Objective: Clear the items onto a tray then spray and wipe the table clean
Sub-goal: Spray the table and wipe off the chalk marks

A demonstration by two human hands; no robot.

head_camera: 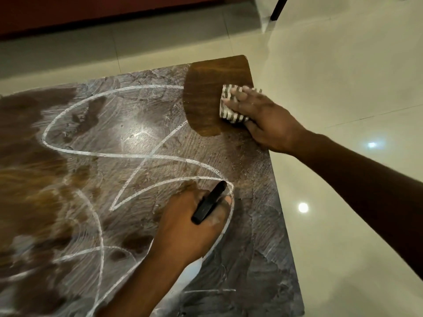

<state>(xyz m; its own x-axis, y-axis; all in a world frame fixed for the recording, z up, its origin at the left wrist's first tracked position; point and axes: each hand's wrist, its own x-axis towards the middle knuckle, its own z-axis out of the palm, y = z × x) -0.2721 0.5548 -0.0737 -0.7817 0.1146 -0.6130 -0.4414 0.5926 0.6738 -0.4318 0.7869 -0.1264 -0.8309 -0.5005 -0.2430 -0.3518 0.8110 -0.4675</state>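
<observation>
Left hand [190, 227] gripping spray bottle [209, 205]; right hand [267, 120] flat on cloth [230, 106] (striped).

The brown rectangular wooden table [251, 225] occupies the left and centre of the view, with the pale glossy tiled floor [343, 65] beyond it and to its right. The grey-and-white striped cloth [229, 104] lies on the table's far right corner, beneath the flat fingers of the right hand [263, 120]. Nearer and to the left, the left hand [190, 227] is over the tabletop, gripping the white spray bottle with black plastic head [209, 203]. A dark slanted furniture leg [278, 8] stands on the floor at far right.
</observation>
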